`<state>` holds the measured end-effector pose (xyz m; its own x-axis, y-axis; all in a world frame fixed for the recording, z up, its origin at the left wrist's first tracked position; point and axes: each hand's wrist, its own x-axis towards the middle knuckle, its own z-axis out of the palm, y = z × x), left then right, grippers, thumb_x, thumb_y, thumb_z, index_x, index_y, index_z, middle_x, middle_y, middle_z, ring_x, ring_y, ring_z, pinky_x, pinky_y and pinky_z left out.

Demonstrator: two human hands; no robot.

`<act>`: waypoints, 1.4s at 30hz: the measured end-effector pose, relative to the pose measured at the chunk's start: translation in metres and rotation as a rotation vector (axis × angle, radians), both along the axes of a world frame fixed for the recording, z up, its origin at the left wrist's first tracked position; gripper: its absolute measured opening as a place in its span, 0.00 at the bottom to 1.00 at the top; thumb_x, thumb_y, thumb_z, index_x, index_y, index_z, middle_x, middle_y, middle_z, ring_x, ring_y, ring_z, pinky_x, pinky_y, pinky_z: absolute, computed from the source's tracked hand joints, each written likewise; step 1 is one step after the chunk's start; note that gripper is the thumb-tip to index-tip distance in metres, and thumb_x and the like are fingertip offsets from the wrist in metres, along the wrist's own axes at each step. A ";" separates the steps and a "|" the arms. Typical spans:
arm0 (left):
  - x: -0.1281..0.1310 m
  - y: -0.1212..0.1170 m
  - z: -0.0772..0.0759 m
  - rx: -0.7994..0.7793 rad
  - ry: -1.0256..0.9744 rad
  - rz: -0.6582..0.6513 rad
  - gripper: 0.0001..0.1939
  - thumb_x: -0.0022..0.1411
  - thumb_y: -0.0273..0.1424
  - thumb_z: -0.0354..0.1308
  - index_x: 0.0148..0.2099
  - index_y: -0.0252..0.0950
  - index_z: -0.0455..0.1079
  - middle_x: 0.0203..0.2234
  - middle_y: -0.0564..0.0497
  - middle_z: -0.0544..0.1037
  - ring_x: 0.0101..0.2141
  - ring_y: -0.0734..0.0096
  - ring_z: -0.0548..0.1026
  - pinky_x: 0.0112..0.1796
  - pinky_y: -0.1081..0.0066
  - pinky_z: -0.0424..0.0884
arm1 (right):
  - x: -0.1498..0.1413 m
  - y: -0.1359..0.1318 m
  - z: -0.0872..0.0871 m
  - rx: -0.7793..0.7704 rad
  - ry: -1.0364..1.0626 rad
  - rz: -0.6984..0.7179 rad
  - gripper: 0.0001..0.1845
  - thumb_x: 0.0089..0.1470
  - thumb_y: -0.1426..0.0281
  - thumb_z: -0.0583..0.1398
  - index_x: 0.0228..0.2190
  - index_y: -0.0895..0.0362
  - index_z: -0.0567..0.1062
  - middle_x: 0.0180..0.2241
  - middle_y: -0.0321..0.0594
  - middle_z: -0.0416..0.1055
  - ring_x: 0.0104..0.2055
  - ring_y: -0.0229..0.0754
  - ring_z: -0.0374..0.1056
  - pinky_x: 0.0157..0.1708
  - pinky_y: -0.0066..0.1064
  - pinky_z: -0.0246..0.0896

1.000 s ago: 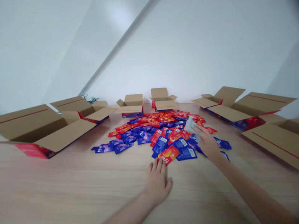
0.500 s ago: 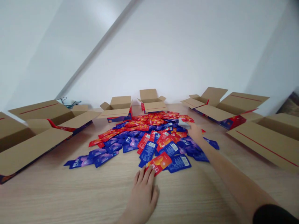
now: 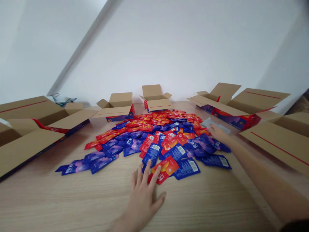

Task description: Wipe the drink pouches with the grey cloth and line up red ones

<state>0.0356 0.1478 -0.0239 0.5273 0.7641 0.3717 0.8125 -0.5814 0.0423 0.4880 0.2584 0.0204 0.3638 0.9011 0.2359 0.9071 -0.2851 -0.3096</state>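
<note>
My left hand has its fingers spread, with the fingertips at the lower edge of an orange-red packet and a blue packet beside it. On the right, my right hand is stretched out and a little blurred, its fingers closed on a pale, flat, whitish pouch. That pouch lies low at the right edge of the pile, close to the table; its exact kind cannot be made out. A heap of red packets and blue-purple packets spreads between the hands.
Open cardboard boxes surround the heap: one at the left, two behind, several at the right. Cables lie by the wall. The wooden table carries everything.
My right hand has moved rightward with the pale pouch, from over the heap to its right edge. My left hand's fingers have spread apart. The view has shifted slightly.
</note>
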 end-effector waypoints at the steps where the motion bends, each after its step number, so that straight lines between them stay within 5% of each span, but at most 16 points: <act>1: 0.002 0.007 0.002 -0.027 0.000 0.008 0.40 0.58 0.41 0.58 0.69 0.51 0.46 0.68 0.45 0.44 0.64 0.36 0.46 0.55 0.37 0.53 | -0.007 -0.014 -0.007 -0.007 -0.002 0.024 0.33 0.64 0.55 0.46 0.61 0.65 0.58 0.57 0.58 0.65 0.56 0.54 0.65 0.52 0.42 0.63; 5: 0.014 0.049 0.008 -0.114 0.007 0.037 0.38 0.59 0.45 0.58 0.68 0.53 0.47 0.68 0.47 0.47 0.65 0.37 0.45 0.57 0.39 0.49 | -0.050 -0.072 -0.044 -0.028 -0.180 0.260 0.50 0.53 0.42 0.51 0.66 0.58 0.47 0.66 0.50 0.50 0.65 0.59 0.51 0.59 0.50 0.53; 8: 0.024 0.086 0.009 -0.137 0.016 0.056 0.37 0.59 0.49 0.57 0.68 0.53 0.50 0.68 0.46 0.46 0.65 0.38 0.44 0.58 0.39 0.46 | -0.080 -0.081 -0.061 -0.017 -0.327 0.227 0.50 0.51 0.39 0.50 0.66 0.52 0.48 0.67 0.50 0.45 0.65 0.63 0.49 0.59 0.61 0.46; 14: 0.042 0.148 0.008 -0.059 -0.044 0.056 0.36 0.60 0.52 0.55 0.67 0.53 0.51 0.68 0.45 0.46 0.65 0.43 0.46 0.58 0.39 0.44 | -0.100 -0.002 -0.049 0.009 -0.385 0.154 0.44 0.56 0.45 0.49 0.66 0.56 0.48 0.66 0.60 0.45 0.60 0.65 0.56 0.54 0.59 0.53; 18: 0.050 0.167 0.009 -0.040 -0.088 0.087 0.36 0.60 0.52 0.55 0.67 0.52 0.52 0.67 0.43 0.48 0.64 0.43 0.48 0.58 0.39 0.45 | -0.106 0.036 -0.048 0.036 -0.380 0.136 0.40 0.59 0.48 0.47 0.65 0.54 0.50 0.66 0.59 0.47 0.58 0.64 0.58 0.53 0.58 0.53; 23: 0.047 0.161 0.006 -0.040 -0.092 0.073 0.37 0.59 0.53 0.56 0.67 0.49 0.54 0.67 0.42 0.47 0.65 0.40 0.46 0.58 0.40 0.43 | -0.111 0.029 -0.042 0.122 -0.316 0.161 0.37 0.59 0.51 0.50 0.62 0.57 0.58 0.64 0.56 0.54 0.61 0.61 0.55 0.58 0.56 0.47; 26: 0.042 0.147 0.005 -0.063 -0.053 0.031 0.40 0.56 0.55 0.57 0.66 0.47 0.55 0.68 0.39 0.45 0.65 0.36 0.44 0.58 0.37 0.42 | -0.116 -0.004 -0.020 0.317 -0.245 0.233 0.30 0.59 0.57 0.51 0.56 0.61 0.67 0.59 0.54 0.63 0.61 0.56 0.57 0.62 0.51 0.44; 29: 0.040 0.133 0.008 -0.049 0.011 -0.045 0.38 0.58 0.54 0.56 0.66 0.42 0.57 0.67 0.38 0.46 0.65 0.37 0.43 0.58 0.37 0.42 | -0.133 -0.055 -0.002 0.443 -0.109 0.416 0.22 0.60 0.63 0.50 0.52 0.57 0.71 0.51 0.49 0.71 0.55 0.49 0.64 0.58 0.44 0.53; 33: 0.048 0.119 0.013 -0.040 0.112 -0.165 0.26 0.67 0.43 0.51 0.61 0.33 0.62 0.61 0.37 0.62 0.62 0.49 0.56 0.60 0.48 0.48 | -0.168 -0.124 -0.016 0.137 -0.110 0.774 0.22 0.58 0.61 0.54 0.54 0.50 0.70 0.53 0.45 0.70 0.55 0.51 0.64 0.55 0.46 0.59; 38: 0.066 0.112 0.020 -0.079 0.150 -0.139 0.14 0.69 0.25 0.46 0.54 0.28 0.65 0.47 0.35 0.73 0.51 0.56 0.71 0.50 0.60 0.66 | -0.168 -0.145 -0.049 0.032 -0.284 0.538 0.23 0.58 0.63 0.53 0.54 0.53 0.71 0.49 0.52 0.71 0.48 0.54 0.69 0.47 0.48 0.66; 42: 0.066 0.109 0.030 -0.108 0.166 -0.104 0.10 0.69 0.27 0.49 0.47 0.29 0.68 0.41 0.41 0.76 0.44 0.60 0.75 0.46 0.61 0.69 | -0.130 -0.125 -0.048 0.008 -0.412 0.304 0.22 0.61 0.67 0.48 0.53 0.56 0.72 0.48 0.54 0.71 0.45 0.56 0.70 0.43 0.49 0.66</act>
